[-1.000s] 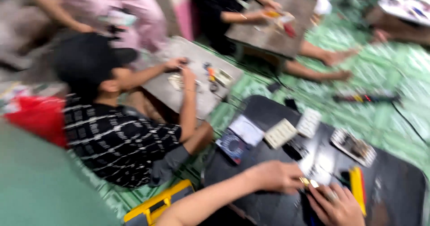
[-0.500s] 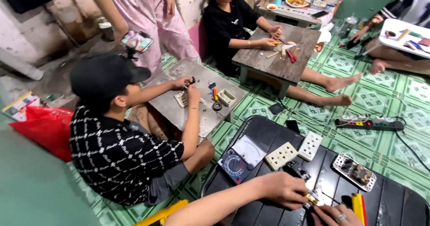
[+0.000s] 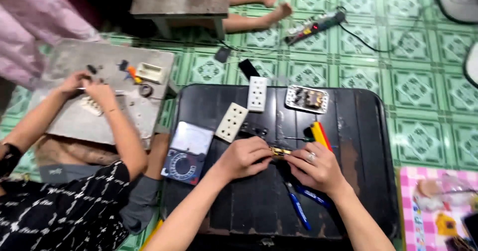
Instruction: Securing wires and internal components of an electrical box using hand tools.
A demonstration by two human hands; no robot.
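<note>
My left hand (image 3: 244, 157) and my right hand (image 3: 315, 167) meet over a low black table (image 3: 363, 131), both pinching a small brass-coloured part (image 3: 280, 151) between their fingertips. A ring sits on a finger of my right hand. Under my right hand lie blue-handled pliers (image 3: 298, 208). A yellow and red screwdriver (image 3: 319, 134) lies just beyond my right hand. Two white socket plates (image 3: 231, 122) (image 3: 257, 93) and an open socket back (image 3: 307, 98) lie farther up the table.
An analogue multimeter (image 3: 184, 154) rests at the table's left edge. A person in a black patterned shirt (image 3: 64, 211) works at a grey board (image 3: 117, 111) on the left. A power strip (image 3: 313, 26) lies on the green tiled floor. A pink checked cloth (image 3: 433, 206) is at lower right.
The view has swung down from the room and the seated people to the black table. My hands, then at the frame's bottom edge, are now centred and holding the brass part.
</note>
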